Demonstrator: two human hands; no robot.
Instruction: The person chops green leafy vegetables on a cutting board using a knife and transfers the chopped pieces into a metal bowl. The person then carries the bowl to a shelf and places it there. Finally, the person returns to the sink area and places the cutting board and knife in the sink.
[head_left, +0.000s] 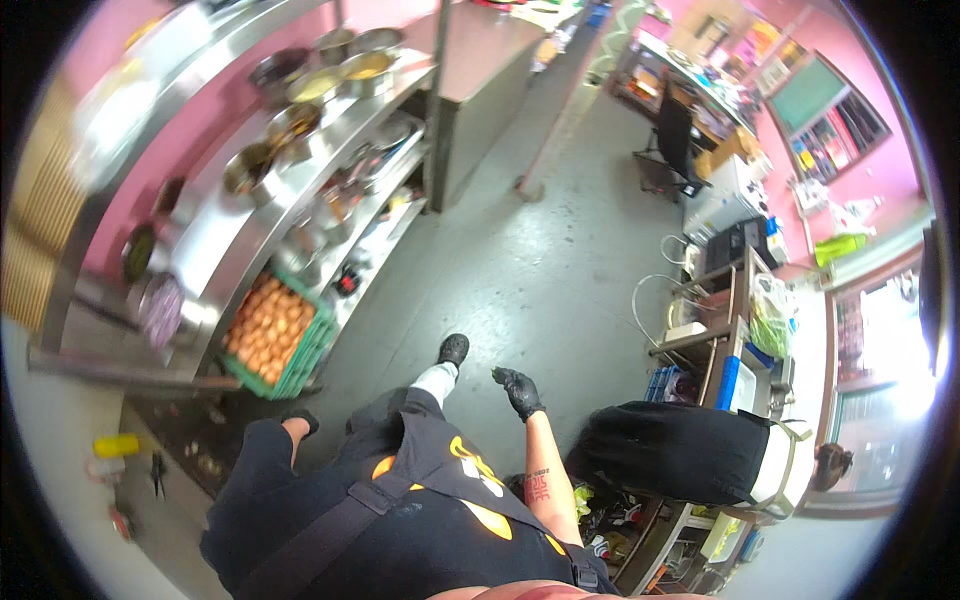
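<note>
My right hand (517, 394), in a black glove, hangs over the grey floor (555, 300) at the middle of the view. A small green bit shows at its fingertips; whether it is gripped or stuck on is unclear. On the left, partly hidden by my dark sleeve, my left hand (302, 421) also looks black-gloved, small and foreshortened. Its fingers cannot be made out. Nearest to it is a green plastic crate (300, 375) filled with what look like brown eggs (268, 330). One dark shoe (454, 349) with a white sock is ahead of me, below my dark apron (450, 457).
Left stands a steel shelf unit (225, 300) with metal pots (251, 169) and a bowl of chopped purple food (161, 307). A post (559, 135) rises ahead. A co-worker (675, 454) in a black apron bends at the right-hand sink (745, 388). A black chair (673, 142) stands farther off.
</note>
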